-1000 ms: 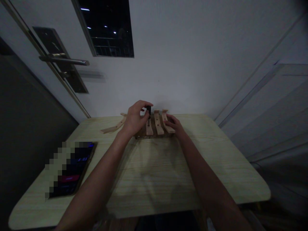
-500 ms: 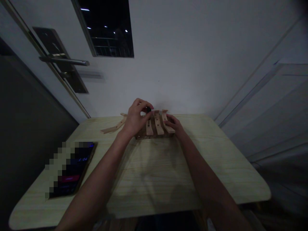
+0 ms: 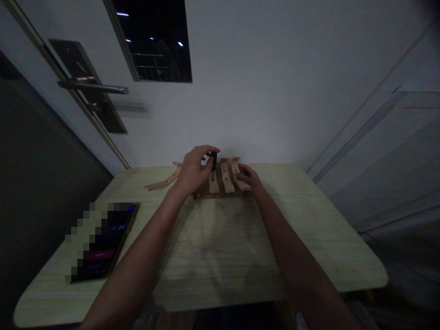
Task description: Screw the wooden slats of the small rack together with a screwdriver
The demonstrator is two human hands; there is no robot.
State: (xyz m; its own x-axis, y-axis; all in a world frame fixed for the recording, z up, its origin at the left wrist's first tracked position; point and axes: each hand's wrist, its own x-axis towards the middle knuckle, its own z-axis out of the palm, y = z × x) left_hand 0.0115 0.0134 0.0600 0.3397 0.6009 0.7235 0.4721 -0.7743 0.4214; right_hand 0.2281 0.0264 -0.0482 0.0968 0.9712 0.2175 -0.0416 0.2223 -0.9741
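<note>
My left hand (image 3: 199,169) pinches a short black tool (image 3: 214,160), which looks like a stubby screwdriver, between thumb and fingers. It stands upright over the upper end of the leftmost curved wooden strip (image 3: 213,184); whether its tip touches the strip is hidden. Two similar strips, a middle one (image 3: 227,181) and a right one (image 3: 241,184), sit beside it on a brown block (image 3: 222,194). Small dark holes or screws show in them. My right hand (image 3: 251,178) grips the block's right end, fingers closed against the right strip.
Another curved wooden strip (image 3: 161,184) lies on the table (image 3: 220,256), left of the block. A phone (image 3: 106,245) with a lit screen rests at the front left. Behind the table stands a white door (image 3: 268,91) with a metal handle (image 3: 99,88).
My left hand has turned the black tool from tilted to upright over the leftmost strip. The right hand and the strips have stayed put.
</note>
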